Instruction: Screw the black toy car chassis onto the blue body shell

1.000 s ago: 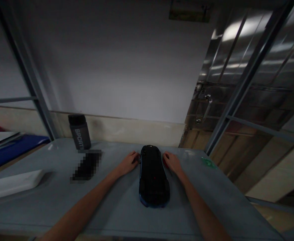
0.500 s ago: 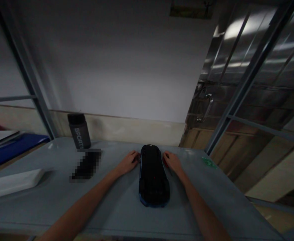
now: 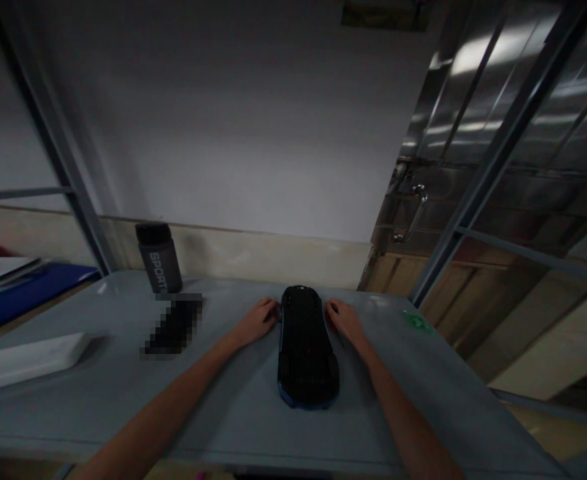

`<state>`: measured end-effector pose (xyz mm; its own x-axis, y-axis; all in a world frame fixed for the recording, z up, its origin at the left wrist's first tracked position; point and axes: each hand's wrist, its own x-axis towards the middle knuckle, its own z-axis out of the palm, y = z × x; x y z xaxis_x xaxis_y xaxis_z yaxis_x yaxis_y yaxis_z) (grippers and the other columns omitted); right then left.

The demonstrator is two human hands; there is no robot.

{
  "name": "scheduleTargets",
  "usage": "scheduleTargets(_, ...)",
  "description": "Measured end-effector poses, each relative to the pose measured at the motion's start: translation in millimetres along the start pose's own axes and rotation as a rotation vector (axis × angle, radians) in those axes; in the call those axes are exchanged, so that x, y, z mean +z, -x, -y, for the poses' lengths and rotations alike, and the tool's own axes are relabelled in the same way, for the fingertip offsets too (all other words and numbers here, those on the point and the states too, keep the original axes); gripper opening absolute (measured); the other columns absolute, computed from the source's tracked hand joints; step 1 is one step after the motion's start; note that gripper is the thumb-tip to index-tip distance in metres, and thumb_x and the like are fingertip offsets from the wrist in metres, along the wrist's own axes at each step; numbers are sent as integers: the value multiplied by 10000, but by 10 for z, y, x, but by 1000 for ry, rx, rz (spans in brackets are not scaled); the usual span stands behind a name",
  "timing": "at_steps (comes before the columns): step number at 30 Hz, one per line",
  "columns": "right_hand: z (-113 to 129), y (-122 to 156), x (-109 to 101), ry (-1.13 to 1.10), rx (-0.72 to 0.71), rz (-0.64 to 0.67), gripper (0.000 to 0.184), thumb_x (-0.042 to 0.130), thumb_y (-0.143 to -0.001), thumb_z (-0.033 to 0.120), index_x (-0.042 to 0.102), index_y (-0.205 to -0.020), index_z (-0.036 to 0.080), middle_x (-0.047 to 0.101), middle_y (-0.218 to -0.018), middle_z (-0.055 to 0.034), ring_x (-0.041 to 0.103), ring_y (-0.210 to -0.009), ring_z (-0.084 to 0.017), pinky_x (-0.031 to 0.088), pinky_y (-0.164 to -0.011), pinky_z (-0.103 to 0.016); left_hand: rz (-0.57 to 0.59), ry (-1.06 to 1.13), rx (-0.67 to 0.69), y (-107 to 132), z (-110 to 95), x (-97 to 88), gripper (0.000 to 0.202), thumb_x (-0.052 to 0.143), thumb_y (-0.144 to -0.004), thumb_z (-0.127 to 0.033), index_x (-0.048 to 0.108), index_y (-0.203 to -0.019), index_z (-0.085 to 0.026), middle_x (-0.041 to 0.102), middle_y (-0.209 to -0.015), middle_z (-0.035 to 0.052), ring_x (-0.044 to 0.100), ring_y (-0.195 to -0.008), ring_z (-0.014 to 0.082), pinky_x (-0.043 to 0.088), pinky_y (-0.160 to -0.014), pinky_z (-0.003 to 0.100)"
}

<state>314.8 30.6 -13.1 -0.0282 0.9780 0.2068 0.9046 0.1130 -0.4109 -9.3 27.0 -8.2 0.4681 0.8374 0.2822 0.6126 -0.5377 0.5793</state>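
Note:
A toy car lies upside down on the grey table, black underside up, with blue bodywork along its edges. My left hand rests against its far left side, near a wheel, with the fingers curled in. On the opposite side, my right hand is closed beside the car. A small red thing shows under its fingers, and a thin dark line runs out below; dim light hides what it is.
A dark SPORT bottle stands at the back left, with a blurred-out black item in front. A white oblong object lies at the left. Green bits are near the right edge. Metal posts flank the table; behind is a wall.
The view has shifted very slightly. Both hands and the toy car keep the same places on the table.

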Motion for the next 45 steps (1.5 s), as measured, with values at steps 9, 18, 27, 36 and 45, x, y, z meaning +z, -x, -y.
scheduleTargets(9, 5, -8, -6, 9, 9, 33, 309, 688, -1144, 498, 772, -1126, 201, 804, -1145, -64, 766, -1047, -234, 624, -1004, -468, 4, -19, -1, 7, 10, 5, 231, 748, -1097, -383, 753, -1200, -176, 770, -1264, 90, 745, -1154, 267, 625, -1059, 507)
scheduleTargets(18, 0, -5, -5, 19, 3, 29, 326, 667, -1152, 505, 770, -1109, 199, 807, -1130, -65, 769, -1045, -235, 620, -1001, -462, -5, 0, -4, -11, 9, 5, 229, 614, -959, -69, 741, -1066, -227, 734, -1145, 76, 704, -1093, 253, 593, -1080, 432)
scheduleTargets(27, -20, -21, 3, 22, 2, 42, 292, 714, -1134, 480, 772, -1162, 195, 798, -1172, -69, 768, -1060, -237, 643, -987, -469, -1, -18, 2, 7, -6, -6, 118, 718, -1087, -275, 748, -1153, -181, 764, -1221, 80, 734, -1109, 252, 621, -1039, 474)
scheduleTargets(36, 10, 5, -9, 21, 14, 21, 296, 567, -1202, 362, 789, -1110, 188, 832, -1105, -69, 789, -1058, -233, 616, -997, -445, 8, -36, -9, 5, -29, -7, 88, 677, -1058, -164, 732, -1122, -185, 744, -1189, 73, 720, -1105, 246, 608, -1054, 463)
scheduleTargets(45, 6, 7, -13, 18, 15, 29, 292, 701, -1142, 476, 779, -1133, 195, 814, -1156, -66, 778, -1068, -237, 634, -1011, -473, 0, -18, 3, 22, -110, -43, 253, 575, -949, -46, 731, -1087, -190, 725, -1145, 95, 702, -1103, 253, 574, -1072, 398)
